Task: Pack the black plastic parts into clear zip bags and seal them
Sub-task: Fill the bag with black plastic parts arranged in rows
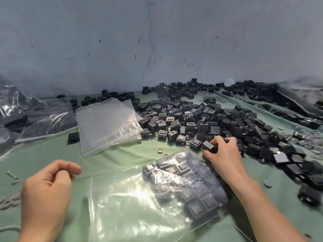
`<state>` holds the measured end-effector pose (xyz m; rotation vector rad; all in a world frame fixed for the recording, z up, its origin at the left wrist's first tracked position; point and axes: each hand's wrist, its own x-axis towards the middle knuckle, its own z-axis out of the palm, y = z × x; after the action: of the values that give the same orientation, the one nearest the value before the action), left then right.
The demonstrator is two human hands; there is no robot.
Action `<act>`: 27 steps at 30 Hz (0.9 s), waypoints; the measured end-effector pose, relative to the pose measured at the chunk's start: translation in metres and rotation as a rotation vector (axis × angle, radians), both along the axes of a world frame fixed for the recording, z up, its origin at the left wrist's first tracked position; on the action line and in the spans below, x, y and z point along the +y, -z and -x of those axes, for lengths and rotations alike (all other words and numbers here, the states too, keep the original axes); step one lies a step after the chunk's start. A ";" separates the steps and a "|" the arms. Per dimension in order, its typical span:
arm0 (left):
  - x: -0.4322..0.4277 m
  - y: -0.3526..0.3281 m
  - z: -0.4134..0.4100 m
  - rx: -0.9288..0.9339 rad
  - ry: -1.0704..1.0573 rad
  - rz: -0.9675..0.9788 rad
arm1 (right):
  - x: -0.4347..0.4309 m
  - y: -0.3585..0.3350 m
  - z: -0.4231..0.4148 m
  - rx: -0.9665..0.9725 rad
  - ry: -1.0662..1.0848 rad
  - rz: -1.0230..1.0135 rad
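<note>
A big heap of black plastic parts covers the right half of the green table. In front of me lies a clear zip bag with several black parts inside its right side. My right hand reaches over the bag's far end and grips black parts at the near edge of the heap. My left hand hovers over the table to the left of the bag, fingers loosely curled, holding nothing.
A stack of empty clear zip bags lies behind the left hand. Filled bags pile up at far left. Small grey washers and a beige ring lie loose. A cracked wall rises behind.
</note>
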<state>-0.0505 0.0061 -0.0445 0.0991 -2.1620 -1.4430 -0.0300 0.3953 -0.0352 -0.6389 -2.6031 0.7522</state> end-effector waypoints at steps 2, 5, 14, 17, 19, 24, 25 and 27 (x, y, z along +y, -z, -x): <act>0.001 -0.005 0.000 -0.002 -0.014 -0.088 | 0.001 -0.006 -0.005 0.036 0.029 0.076; 0.012 -0.018 -0.009 0.030 -0.016 -0.157 | 0.003 -0.017 -0.014 0.124 0.078 0.222; 0.087 -0.052 -0.082 0.128 0.300 -0.211 | -0.046 -0.067 -0.067 0.470 -0.161 1.766; 0.114 -0.052 -0.103 0.023 0.474 -0.129 | -0.082 -0.063 -0.088 0.305 -0.340 1.945; 0.120 -0.048 -0.111 -0.062 0.519 -0.091 | -0.103 -0.059 -0.099 0.153 -0.504 1.959; 0.106 -0.049 -0.125 -0.151 0.489 -0.136 | -0.132 -0.055 -0.114 0.070 -0.585 1.960; 0.101 -0.051 -0.127 -0.158 0.479 -0.177 | -0.134 -0.055 -0.116 0.061 -0.565 1.962; 0.085 -0.052 -0.125 -0.154 0.403 -0.226 | -0.138 -0.055 -0.118 0.068 -0.477 1.978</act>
<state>0.0748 0.0915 0.0076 -0.1597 -2.2194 -1.9634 0.0877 0.2574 0.0203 -0.2547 -1.0338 3.2107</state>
